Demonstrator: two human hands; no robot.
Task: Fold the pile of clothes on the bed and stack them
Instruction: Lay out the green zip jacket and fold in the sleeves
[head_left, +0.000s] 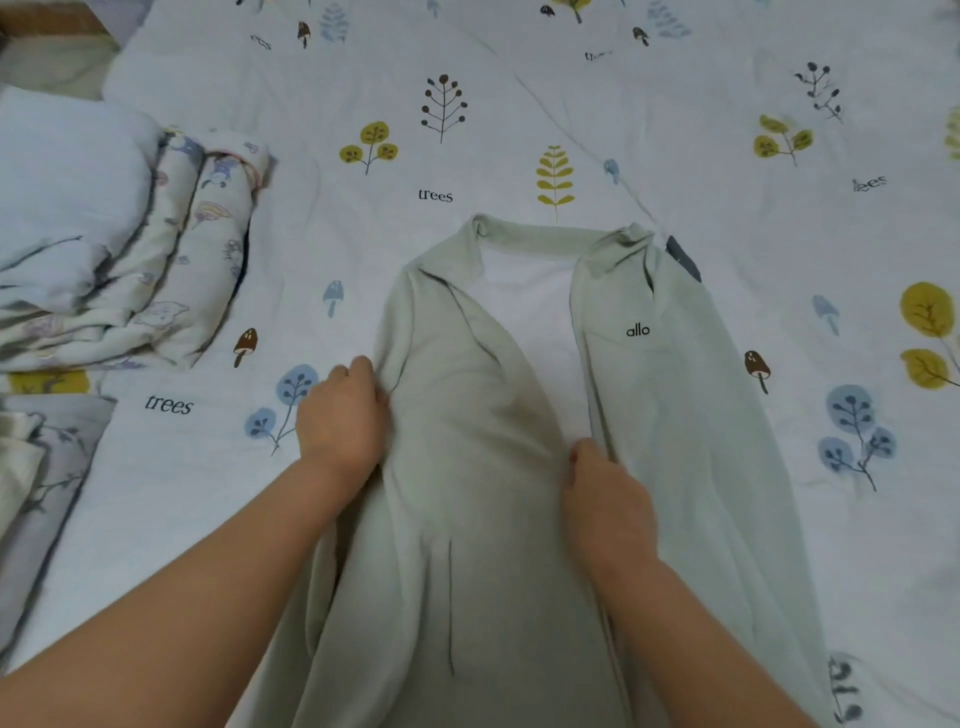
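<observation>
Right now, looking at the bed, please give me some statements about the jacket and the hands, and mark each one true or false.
1. The pale green jacket lies open at the front, white lining showing. True.
2. Both hands grip the jacket: left hand at its left edge, right hand at the front opening. True.
3. The jacket is folded into a square. False: it lies spread out lengthwise.
4. The folded bedding lies right of the jacket. False: it lies to the left.

I note the pale green soft matt cloth jacket (467, 467); the white tree-printed cotton-like bedsheet (675, 130), matt, creased; upper left, a puffy quilted printed blanket (171, 249).
</observation>
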